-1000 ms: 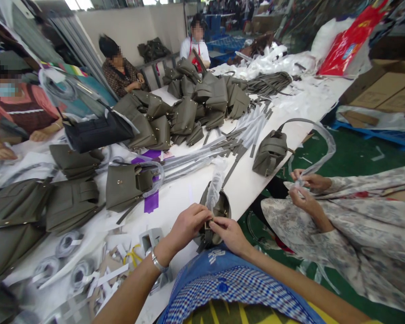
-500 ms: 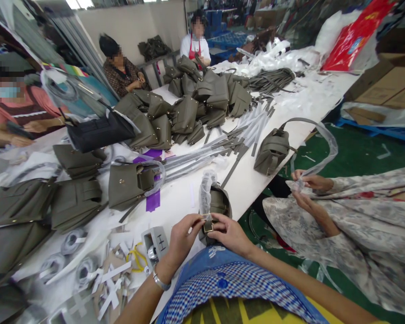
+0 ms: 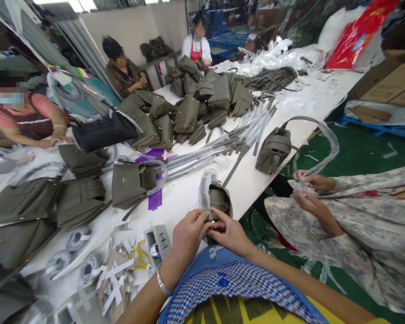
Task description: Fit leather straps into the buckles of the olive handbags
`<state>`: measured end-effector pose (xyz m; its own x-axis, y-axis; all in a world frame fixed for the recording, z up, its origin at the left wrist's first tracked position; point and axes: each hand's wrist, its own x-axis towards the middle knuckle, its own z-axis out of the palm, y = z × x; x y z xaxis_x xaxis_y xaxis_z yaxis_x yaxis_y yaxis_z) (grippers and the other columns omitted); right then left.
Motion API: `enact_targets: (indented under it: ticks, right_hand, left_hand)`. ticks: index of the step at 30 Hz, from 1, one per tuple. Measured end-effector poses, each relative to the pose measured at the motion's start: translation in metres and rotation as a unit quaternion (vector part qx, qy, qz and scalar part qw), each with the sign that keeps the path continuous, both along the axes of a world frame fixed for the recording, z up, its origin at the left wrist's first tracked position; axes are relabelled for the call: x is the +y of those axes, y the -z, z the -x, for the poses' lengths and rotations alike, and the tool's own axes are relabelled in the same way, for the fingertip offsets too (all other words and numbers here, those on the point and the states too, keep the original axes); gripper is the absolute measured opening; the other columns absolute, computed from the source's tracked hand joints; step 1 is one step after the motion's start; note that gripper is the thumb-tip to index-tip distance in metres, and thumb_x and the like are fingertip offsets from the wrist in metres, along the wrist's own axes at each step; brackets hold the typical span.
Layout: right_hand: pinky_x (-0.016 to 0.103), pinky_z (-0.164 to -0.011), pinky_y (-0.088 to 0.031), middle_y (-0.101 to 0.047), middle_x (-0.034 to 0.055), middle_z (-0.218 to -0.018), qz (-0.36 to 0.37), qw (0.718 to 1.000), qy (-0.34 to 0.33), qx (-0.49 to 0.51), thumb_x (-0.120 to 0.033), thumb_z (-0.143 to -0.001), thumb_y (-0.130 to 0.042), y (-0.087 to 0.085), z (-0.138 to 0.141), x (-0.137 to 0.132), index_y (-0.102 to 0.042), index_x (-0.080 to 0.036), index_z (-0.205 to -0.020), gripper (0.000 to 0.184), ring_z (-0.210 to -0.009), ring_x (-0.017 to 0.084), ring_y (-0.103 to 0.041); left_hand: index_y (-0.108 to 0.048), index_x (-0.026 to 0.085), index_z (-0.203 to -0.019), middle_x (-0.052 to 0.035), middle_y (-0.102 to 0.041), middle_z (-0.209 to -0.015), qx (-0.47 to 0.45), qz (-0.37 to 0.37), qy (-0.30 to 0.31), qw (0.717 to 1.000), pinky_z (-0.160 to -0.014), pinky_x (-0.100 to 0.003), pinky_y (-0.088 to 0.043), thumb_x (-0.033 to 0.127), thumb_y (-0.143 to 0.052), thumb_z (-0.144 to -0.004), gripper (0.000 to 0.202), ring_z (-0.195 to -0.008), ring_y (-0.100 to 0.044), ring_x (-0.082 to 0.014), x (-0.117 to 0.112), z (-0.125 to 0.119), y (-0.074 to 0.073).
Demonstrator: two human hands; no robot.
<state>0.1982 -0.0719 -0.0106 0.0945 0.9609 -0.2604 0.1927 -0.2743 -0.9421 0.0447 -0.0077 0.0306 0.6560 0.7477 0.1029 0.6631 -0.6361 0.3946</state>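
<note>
An olive-grey handbag (image 3: 220, 199) stands on the table edge against my apron. Its strap (image 3: 204, 191), wrapped in clear plastic film, loops up on the far side. At the strap's near end, the fingertips of my left hand (image 3: 191, 228) and my right hand (image 3: 232, 231) close together around a small gold-coloured buckle (image 3: 213, 221). My left fingers pinch the strap end beside the buckle, and my right thumb and fingers hold the buckle from the other side. Fingers hide most of the buckle and strap tip.
A tape dispenser (image 3: 158, 243) and white tape scraps (image 3: 114, 288) lie left of my arm. Several similar bags (image 3: 131, 184) and a large bag pile (image 3: 212, 90) cover the table. At right, a co-worker's hands (image 3: 312, 189) hold another wrapped strap (image 3: 332, 146).
My left hand has rolled over the buckle, and my fingers now cover more of it. The camera view has shifted slightly. A co-worker at far left has reached an arm forward.
</note>
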Motion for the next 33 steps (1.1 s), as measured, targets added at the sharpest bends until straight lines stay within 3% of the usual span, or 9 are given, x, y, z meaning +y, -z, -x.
enact_targets:
  ticks: [9, 12, 15, 17, 19, 24, 28, 31, 33]
  right_hand:
    - [0.029, -0.073, -0.054, -0.074, -0.0023, -0.079, -0.013, 0.999, -0.028, -0.025, -0.027, -0.076, -0.068, -0.006, 0.0, -0.001, -0.027, -0.019, -0.147, 0.082, -0.075, 0.018, -0.07]
    - [0.03, -0.074, -0.054, -0.074, -0.0014, -0.079, -0.01, 0.999, -0.005, -0.03, -0.027, -0.075, -0.068, -0.006, -0.001, -0.001, -0.027, -0.017, -0.147, 0.083, -0.075, 0.018, -0.069]
    - [0.032, -0.078, -0.054, -0.074, -0.0003, -0.082, -0.001, 0.999, 0.037, -0.019, -0.027, -0.074, -0.068, -0.002, -0.003, -0.001, -0.029, -0.016, -0.146, 0.082, -0.077, 0.019, -0.069]
    - [0.034, -0.081, -0.054, -0.074, 0.0006, -0.087, -0.002, 0.999, 0.049, 0.014, -0.029, -0.073, -0.069, 0.001, -0.004, -0.002, -0.033, -0.017, -0.144, 0.08, -0.081, 0.02, -0.069]
    - [0.036, -0.084, -0.053, -0.073, 0.0025, -0.093, -0.004, 0.998, 0.016, 0.062, -0.032, -0.073, -0.071, 0.004, -0.006, -0.004, -0.039, -0.018, -0.141, 0.076, -0.087, 0.022, -0.068]
    - [0.041, -0.093, -0.048, -0.071, 0.007, -0.106, 0.032, 0.973, -0.195, 0.116, -0.04, -0.078, -0.067, 0.0, -0.009, -0.003, -0.065, -0.018, -0.116, 0.044, -0.1, 0.028, -0.064]
    - [0.042, -0.104, -0.04, -0.065, 0.0085, -0.122, 0.047, 0.958, -0.268, 0.087, -0.043, -0.078, -0.065, 0.004, -0.014, 0.003, -0.064, -0.02, -0.12, 0.048, -0.113, 0.03, -0.058]
    - [0.043, -0.107, -0.037, -0.061, 0.0098, -0.128, 0.077, 0.956, -0.279, 0.05, -0.051, -0.077, -0.061, 0.02, -0.016, 0.008, -0.065, -0.018, -0.121, 0.054, -0.12, 0.032, -0.054]
    - [0.042, -0.107, -0.037, -0.063, 0.0086, -0.125, 0.094, 0.955, -0.281, 0.003, -0.057, -0.073, -0.061, 0.033, -0.016, 0.012, -0.069, -0.02, -0.115, 0.057, -0.122, 0.033, -0.053]
  left_hand:
    - [-0.059, 0.021, -0.095, -0.0017, -0.062, -0.091, 0.105, -0.043, 0.107, 0.988, -0.066, -0.027, -0.045, 0.018, -0.052, -0.09, 0.009, -0.081, -0.057, -0.018, 0.011, -0.01, -0.012]
    - [-0.058, 0.019, -0.092, -0.0026, -0.06, -0.089, 0.102, -0.031, 0.143, 0.984, -0.068, -0.028, -0.046, 0.016, -0.05, -0.091, 0.009, -0.082, -0.056, -0.0187, 0.01, -0.011, -0.01]
    - [-0.056, 0.02, -0.102, -0.0029, -0.06, -0.092, 0.057, -0.007, 0.165, 0.985, -0.07, -0.029, -0.047, 0.016, -0.048, -0.092, 0.014, -0.084, -0.055, -0.0187, 0.001, -0.006, 0.0]
    - [-0.056, 0.021, -0.103, -0.0036, -0.06, -0.094, 0.021, 0.021, 0.147, 0.989, -0.073, -0.029, -0.047, 0.016, -0.046, -0.092, 0.015, -0.087, -0.055, -0.0185, -0.006, 0.0, 0.009]
    - [-0.057, 0.02, -0.099, -0.0044, -0.06, -0.095, -0.015, 0.045, 0.12, 0.992, -0.074, -0.029, -0.047, 0.016, -0.044, -0.093, 0.015, -0.088, -0.055, -0.0182, -0.015, 0.008, 0.02]
    - [-0.06, 0.021, -0.097, -0.0032, -0.063, -0.094, -0.071, 0.106, 0.103, 0.986, -0.074, -0.024, -0.046, 0.018, -0.043, -0.093, 0.018, -0.087, -0.057, -0.0159, -0.035, 0.028, 0.041]
    - [-0.065, 0.021, -0.092, -0.0026, -0.065, -0.092, -0.103, 0.186, 0.062, 0.975, -0.076, -0.023, -0.045, 0.025, -0.05, -0.091, 0.015, -0.088, -0.059, -0.0154, -0.044, 0.049, 0.048]
    - [-0.067, 0.019, -0.089, -0.004, -0.066, -0.089, -0.186, 0.268, -0.034, 0.945, -0.078, -0.024, -0.046, 0.031, -0.054, -0.09, 0.018, -0.087, -0.06, -0.0154, -0.046, 0.057, 0.044]
    - [-0.064, 0.019, -0.103, -0.0068, -0.066, -0.101, -0.258, 0.301, -0.135, 0.908, -0.08, -0.027, -0.047, 0.033, -0.058, -0.086, 0.024, -0.091, -0.06, -0.0173, -0.042, 0.053, 0.04]
